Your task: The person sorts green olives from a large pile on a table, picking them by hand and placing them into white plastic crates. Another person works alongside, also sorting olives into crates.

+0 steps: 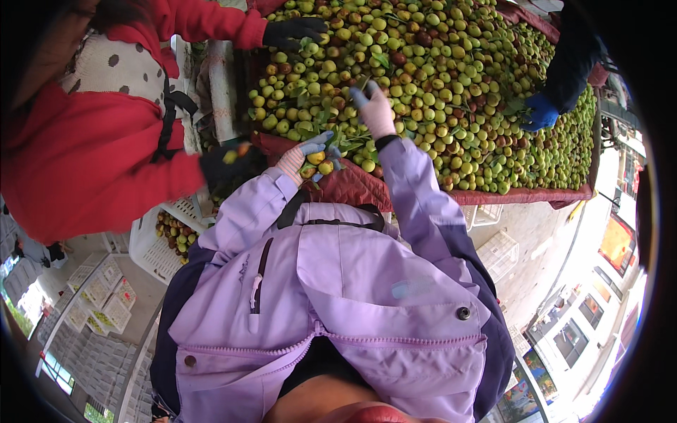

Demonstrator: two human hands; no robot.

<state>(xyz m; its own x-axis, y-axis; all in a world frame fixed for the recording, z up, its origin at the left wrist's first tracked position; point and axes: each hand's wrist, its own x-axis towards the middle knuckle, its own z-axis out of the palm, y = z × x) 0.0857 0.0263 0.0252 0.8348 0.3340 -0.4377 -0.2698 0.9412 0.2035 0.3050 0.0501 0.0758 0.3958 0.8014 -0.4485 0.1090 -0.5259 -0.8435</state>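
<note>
A deep heap of green and brownish-red jujubes (423, 100) lies before me on a red sheet (357, 185). My left hand (292, 164), in a striped glove with grey-blue fingers, cups several jujubes (317, 158) palm-up at the near edge of the heap. Over the fruit, my right hand (376, 112) reaches forward in a matching glove, its thumb and fingers bent. Something like a leaf shows at its fingertips, but blur hides whether it is gripped. Green leaves (351, 141) lie among the fruit between my hands.
At left, a person in red works with black-gloved hands (293, 33), the nearer one blurred beside fruit. Another person's blue-gloved hand (542, 112) touches the heap at right. A white plastic crate (153, 248) holding jujubes stands low at left; another crate (497, 255) sits on the floor at right.
</note>
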